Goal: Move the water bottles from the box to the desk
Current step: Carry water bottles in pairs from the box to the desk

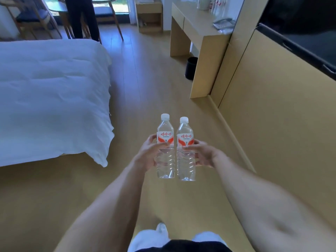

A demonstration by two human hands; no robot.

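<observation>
Two clear water bottles with white caps and red-and-white labels are held upright, side by side, over the wooden floor. My left hand (148, 154) grips the left water bottle (165, 131) around its middle. My right hand (201, 153) grips the right water bottle (185, 133) the same way. The wooden desk (200, 28) stands ahead at the upper right, well beyond the bottles. Several more bottles (219, 5) stand at its far end. No box is in view.
A bed with a white cover (51, 99) fills the left side. A black bin (190, 68) sits under the desk, and a phone (224, 23) lies on it. A wooden wall panel with a dark screen (300, 33) runs along the right. A person (81, 15) stands by chairs at the back.
</observation>
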